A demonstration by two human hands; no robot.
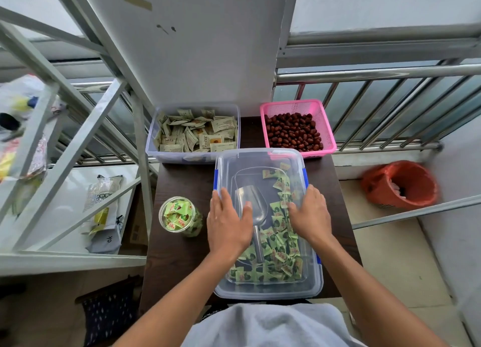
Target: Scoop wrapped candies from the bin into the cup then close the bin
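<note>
Presently both hands lie flat on the lid, fingers straight and spread, gripping nothing. The left hand [229, 224] presses the left-centre of the clear lid [260, 156], and the right hand [311, 216] presses near its right rim.

The lid covers the bin [268, 293]. Whether it is fully seated cannot be told. Blue clips [305, 177] show on the sides, and their engagement is also unclear.

Beneath the lid the metal scoop [250, 203] lies on the green wrapped candies [276, 263]. The cup [179, 214] stands just left of the bin on the dark table [179, 263], filled with candies to the brim. Scooping is judged complete and closing is in hand.

Risks:
- The scoop, resting on the candies, may hold the lid proud and prevent an even seat.
- Pressure from both hands toward the middle may leave the near corners unseated.
- The left forearm passes near the full cup, so a careless sweep could topple it.
</note>
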